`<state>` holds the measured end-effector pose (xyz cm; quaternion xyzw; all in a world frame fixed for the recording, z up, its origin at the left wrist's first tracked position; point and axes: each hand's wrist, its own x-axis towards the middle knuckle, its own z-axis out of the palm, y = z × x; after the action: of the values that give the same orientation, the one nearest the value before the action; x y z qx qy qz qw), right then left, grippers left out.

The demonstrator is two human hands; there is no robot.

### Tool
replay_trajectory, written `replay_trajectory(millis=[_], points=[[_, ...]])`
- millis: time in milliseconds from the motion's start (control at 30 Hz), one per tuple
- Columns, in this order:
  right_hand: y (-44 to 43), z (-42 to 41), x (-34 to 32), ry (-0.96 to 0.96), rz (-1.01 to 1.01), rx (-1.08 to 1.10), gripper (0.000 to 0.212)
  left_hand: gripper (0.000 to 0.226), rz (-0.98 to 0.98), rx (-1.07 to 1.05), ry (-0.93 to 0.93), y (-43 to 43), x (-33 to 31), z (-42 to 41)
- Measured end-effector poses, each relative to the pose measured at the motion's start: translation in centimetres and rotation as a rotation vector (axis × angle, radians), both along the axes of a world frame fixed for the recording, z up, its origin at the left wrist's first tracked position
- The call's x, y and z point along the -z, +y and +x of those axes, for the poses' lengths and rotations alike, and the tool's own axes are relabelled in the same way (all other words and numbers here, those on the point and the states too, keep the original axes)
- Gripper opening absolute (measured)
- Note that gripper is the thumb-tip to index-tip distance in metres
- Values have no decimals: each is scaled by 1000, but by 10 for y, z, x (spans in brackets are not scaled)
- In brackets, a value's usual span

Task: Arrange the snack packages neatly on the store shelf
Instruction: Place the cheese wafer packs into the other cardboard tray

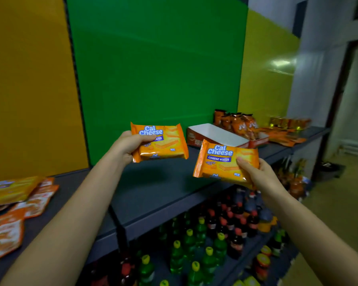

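I've got a Cal Cheese wafer pack in each hand, both held in the air above the shelf [153,188]. The left pack [163,145] is to the left of the open white carton [215,133]. The right pack [221,162] is in front of the carton, covering its near corner.

My left hand [130,145] grips its pack at the left end, thumb across the front. My right hand [256,174] pinches the other at its right end, thumb on the face.

These look light, and I judge the glossy film slippery and the wafers inside brittle. So I'll hold them by the ends with a gentle pinch and no squeezing across the middle.

My fingers behind both packs are hidden. The pouches [19,203] far left of the carton are too blurred to read. The orange bags [240,124] just behind it are smeared too, and the bottles [194,244] below are dim.
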<state>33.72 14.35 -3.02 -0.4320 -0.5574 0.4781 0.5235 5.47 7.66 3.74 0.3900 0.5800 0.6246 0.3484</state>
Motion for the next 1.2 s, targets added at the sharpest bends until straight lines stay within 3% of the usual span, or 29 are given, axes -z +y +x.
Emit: replay_trajectory(millis=[233,367,533,667,967,1100,1200], points=[[71,98,0,-3,-32,29,48,13,-3,54,-56,84,21,100],[106,130,-1,-5,-37,23,46,27,-10,50,-51,123,26,133],[155,149,-3,12,-39,11,47,24,9,43,-59,175,21,155],[200,150,-8,58,-11,-7,34,9,28,9,-22,223,11,159],[329,113,-50,42,176,-37,26,9,45,-87,83,349,-17,121],[375,89,-64,10,255,-117,28,33,38,-92,127,396,-14,99],[402,67,-63,-86,307,-201,35,38,31,-109,180,420,-5,88]])
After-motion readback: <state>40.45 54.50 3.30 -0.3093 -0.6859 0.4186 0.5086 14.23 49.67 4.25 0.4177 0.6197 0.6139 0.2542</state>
